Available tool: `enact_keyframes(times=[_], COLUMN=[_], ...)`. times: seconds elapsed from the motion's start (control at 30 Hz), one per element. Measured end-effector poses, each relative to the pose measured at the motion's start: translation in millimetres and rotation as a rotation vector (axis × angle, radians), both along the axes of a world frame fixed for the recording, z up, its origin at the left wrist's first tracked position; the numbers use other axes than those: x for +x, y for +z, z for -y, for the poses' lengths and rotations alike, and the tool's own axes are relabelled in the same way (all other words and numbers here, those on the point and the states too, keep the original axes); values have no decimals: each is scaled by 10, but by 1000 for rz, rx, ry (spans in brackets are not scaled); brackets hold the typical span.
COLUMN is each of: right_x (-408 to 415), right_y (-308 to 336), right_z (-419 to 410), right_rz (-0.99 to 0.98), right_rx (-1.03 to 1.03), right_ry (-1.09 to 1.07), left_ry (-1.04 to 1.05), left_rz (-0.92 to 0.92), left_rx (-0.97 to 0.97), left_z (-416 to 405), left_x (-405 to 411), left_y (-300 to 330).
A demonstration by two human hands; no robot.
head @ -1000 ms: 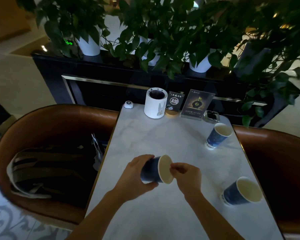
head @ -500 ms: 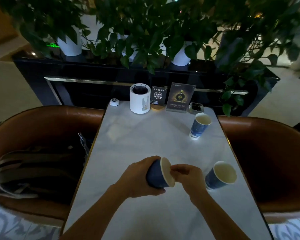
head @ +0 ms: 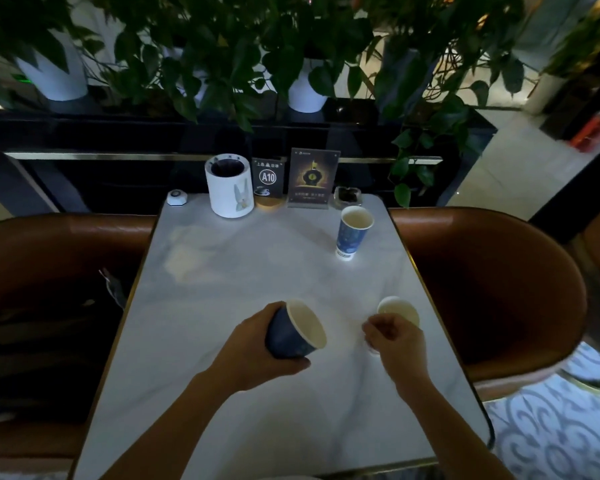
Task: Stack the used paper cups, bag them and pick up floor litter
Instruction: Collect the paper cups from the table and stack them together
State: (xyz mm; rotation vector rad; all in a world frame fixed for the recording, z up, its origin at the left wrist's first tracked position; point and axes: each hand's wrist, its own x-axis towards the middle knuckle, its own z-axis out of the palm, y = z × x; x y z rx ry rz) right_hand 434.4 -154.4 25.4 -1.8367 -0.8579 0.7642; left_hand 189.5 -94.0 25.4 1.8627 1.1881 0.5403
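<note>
On the white marble table (head: 222,278), my left hand (head: 257,348) grips a dark blue paper cup (head: 293,332) tilted on its side, its white mouth facing right. My right hand (head: 394,337) is at a second blue cup (head: 397,310) near the right edge, fingers curled over its near side. Only that cup's white rim shows, and I cannot tell whether the hand grips it. A third blue cup (head: 352,233) stands upright at the far right, away from both hands.
Along the table's far edge stand a white cylindrical holder (head: 229,192), an A10 sign (head: 268,178), a menu card (head: 313,178), an ashtray (head: 347,196) and a call button (head: 177,197). Brown chairs (head: 482,271) flank the table; a bag (head: 49,323) lies on the left one. Potted plants overhang the back.
My right hand has left the mouth of the held cup and moved right to the second cup. The left hand keeps its cup. My view has shifted.
</note>
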Motion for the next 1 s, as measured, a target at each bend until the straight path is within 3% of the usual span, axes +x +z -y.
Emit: enact_keyframes(times=[0.3,0.67,0.77,0.87,1.0], right_x=[438,483,515,525,492], right_y=[0,-260,-343,-375,-200], right_z=[-41,0,-5,3,32], right_rz=[364,790,790,632,514], right_rx=[16,-132,-213,-239,-100], right_ry=[-70,220,205,162,105], left_ry=[-6,-1,-3,16,37], left_rz=[14,30,35,52,68], left_rx=[-57,-76,-75,-68,-102], left_z=[-1,14,39,74,117], left_x=[97,164,149,131,118], left_y=[-59,-109,-121,-113,-97])
